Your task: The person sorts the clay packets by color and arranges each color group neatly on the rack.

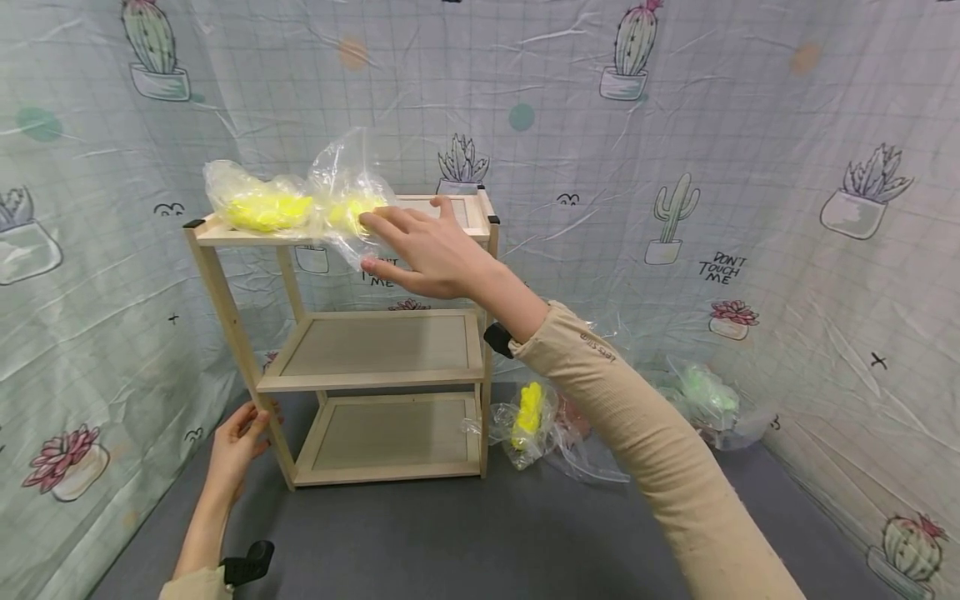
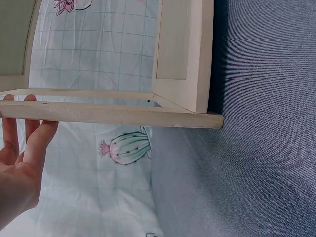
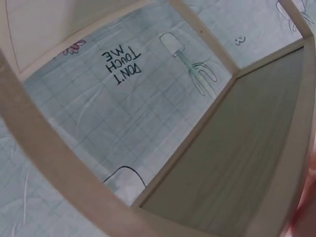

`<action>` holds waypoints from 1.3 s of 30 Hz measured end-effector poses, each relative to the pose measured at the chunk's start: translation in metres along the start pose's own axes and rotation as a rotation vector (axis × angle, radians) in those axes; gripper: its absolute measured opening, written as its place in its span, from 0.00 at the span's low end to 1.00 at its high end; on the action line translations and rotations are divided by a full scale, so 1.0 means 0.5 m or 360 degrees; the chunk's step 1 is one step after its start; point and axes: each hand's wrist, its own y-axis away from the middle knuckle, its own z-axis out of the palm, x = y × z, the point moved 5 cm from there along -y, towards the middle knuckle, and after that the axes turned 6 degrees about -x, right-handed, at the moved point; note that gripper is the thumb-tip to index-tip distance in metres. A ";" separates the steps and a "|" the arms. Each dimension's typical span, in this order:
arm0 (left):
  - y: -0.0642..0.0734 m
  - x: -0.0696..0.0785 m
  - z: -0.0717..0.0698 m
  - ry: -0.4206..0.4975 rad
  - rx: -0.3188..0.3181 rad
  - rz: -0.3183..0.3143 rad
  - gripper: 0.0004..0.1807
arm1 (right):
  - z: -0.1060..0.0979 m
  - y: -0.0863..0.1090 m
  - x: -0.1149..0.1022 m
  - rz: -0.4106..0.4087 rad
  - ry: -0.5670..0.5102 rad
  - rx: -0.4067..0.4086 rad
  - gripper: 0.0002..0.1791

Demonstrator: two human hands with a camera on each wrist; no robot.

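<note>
A three-tier wooden shelf rack (image 1: 371, 380) stands on the grey surface. My left hand (image 1: 238, 437) holds its front left post, fingers on either side of the wood; in the left wrist view the left hand (image 2: 24, 163) grips the same post (image 2: 123, 114). On the top board two clear plastic bags with yellow contents lie side by side: a left bag (image 1: 266, 208) and a right bag (image 1: 348, 204). My right hand (image 1: 438, 250) is at the right bag, fingers extended, fingertips at its side. Only a blurred edge of this hand (image 3: 306, 207) shows in the right wrist view.
Right of the rack, on the floor-like grey surface (image 1: 525, 542), lie a clear bag with a yellow item (image 1: 528, 417), a bag with reddish contents (image 1: 572, 417) and a bag with pale green contents (image 1: 707, 396). A cactus-print sheet (image 1: 570, 150) hangs behind and at both sides.
</note>
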 end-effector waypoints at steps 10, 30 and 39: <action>0.009 0.007 0.010 -0.0003 -0.0019 -0.0004 0.19 | 0.001 0.001 0.001 -0.0001 0.0036 -0.0021 0.35; 0.018 -0.013 0.007 0.0119 0.0017 0.0016 0.22 | -0.017 0.123 0.031 -0.0111 0.0007 0.0359 0.35; -0.068 -0.238 -0.043 0.0180 0.0049 0.0072 0.24 | 0.001 0.220 0.047 -0.0262 -0.0119 0.0577 0.38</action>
